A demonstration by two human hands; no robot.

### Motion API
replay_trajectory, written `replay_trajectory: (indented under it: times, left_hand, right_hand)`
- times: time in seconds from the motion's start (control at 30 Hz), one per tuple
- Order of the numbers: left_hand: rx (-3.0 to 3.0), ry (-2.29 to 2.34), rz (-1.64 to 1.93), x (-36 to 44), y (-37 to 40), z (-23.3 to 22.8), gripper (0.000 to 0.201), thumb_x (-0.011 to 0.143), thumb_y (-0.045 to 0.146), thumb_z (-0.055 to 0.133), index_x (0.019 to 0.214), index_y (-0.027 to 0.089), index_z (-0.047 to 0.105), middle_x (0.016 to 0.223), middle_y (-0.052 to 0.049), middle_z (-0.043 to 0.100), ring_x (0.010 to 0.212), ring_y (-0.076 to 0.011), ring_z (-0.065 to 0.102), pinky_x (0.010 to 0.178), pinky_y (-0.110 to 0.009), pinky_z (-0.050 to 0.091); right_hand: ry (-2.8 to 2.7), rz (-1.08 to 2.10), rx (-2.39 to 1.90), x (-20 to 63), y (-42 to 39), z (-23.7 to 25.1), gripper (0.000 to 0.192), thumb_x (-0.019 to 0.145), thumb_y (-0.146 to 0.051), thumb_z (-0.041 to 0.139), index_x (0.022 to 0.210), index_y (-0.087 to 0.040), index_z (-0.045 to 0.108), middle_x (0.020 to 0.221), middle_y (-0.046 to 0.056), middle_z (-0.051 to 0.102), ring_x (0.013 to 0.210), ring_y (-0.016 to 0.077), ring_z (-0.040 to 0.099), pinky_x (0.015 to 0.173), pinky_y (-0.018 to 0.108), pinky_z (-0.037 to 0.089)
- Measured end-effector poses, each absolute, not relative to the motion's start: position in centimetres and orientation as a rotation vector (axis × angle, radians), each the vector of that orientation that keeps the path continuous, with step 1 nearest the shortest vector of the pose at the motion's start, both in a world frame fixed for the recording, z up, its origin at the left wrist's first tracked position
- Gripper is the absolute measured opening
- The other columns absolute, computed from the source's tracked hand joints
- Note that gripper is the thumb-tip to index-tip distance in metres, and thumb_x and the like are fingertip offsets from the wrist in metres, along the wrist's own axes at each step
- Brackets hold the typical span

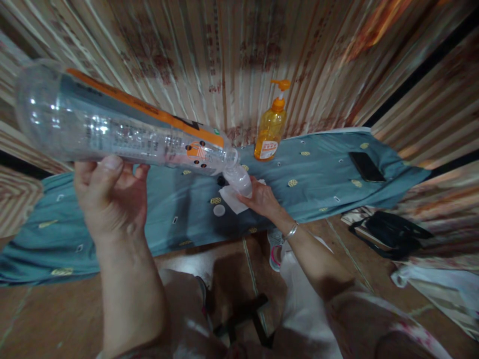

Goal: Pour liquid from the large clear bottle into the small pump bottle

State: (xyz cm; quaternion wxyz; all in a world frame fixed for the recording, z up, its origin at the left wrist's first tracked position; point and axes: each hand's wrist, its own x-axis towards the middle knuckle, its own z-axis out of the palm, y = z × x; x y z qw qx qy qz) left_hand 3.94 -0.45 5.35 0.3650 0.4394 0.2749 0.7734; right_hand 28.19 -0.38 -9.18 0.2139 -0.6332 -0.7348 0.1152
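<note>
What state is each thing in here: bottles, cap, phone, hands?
Large clear plastic bottle with orange label: uncapped, tipped mouth-down toward the small bottle.
Small clear plastic bottle: open, tilted, mouth at the large bottle's mouth.
White round cap: off, lying on the cloth.
Orange pump bottle: upright.
Black phone: flat, screen dark.
Left hand: gripping the large bottle.
Right hand: holding the small bottle.

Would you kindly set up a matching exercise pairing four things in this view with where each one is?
1. large clear plastic bottle with orange label
2. orange pump dispenser bottle
3. black flat phone
4. small clear container

a. far right of the blue cloth
b. tilted, in the left hand
c. held by the right hand
d. upright at the cloth's back edge

Pairs: 1-b, 2-d, 3-a, 4-c
</note>
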Motion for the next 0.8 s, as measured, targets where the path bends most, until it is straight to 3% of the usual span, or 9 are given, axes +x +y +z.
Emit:
replay_trajectory:
  times: [0.27, 0.8]
  left_hand:
    - [1.173, 0.744, 1.98, 3.85, -0.42, 5.48, 0.038, 0.045, 0.025, 0.081, 0.076, 0.027, 0.06, 0.078, 0.003, 0.061, 0.076, -0.0135, 0.055, 0.068, -0.025, 0.046]
    - [1.156, 0.688, 1.99, 4.02, -0.48, 5.98, 0.04, 0.042, 0.024, 0.085, 0.074, 0.026, 0.062, 0.076, 0.003, 0.064, 0.076, -0.0123, 0.059, 0.066, -0.022, 0.049]
  right_hand:
    - [-2.036, 0.334, -1.747, 28.05, -0.48, -9.01, 0.063, 0.09, -0.043, 0.066, 0.138, -0.006, 0.047, 0.118, 0.021, 0.071, 0.106, 0.0307, 0.07, 0.089, 0.038, 0.054]
    - [-2.089, 0.318, -1.778, 27.85, -0.62, -8.7, 0.069, 0.091, -0.045, 0.065, 0.141, -0.002, 0.044, 0.116, 0.022, 0.073, 0.108, 0.0314, 0.07, 0.09, 0.036, 0.053]
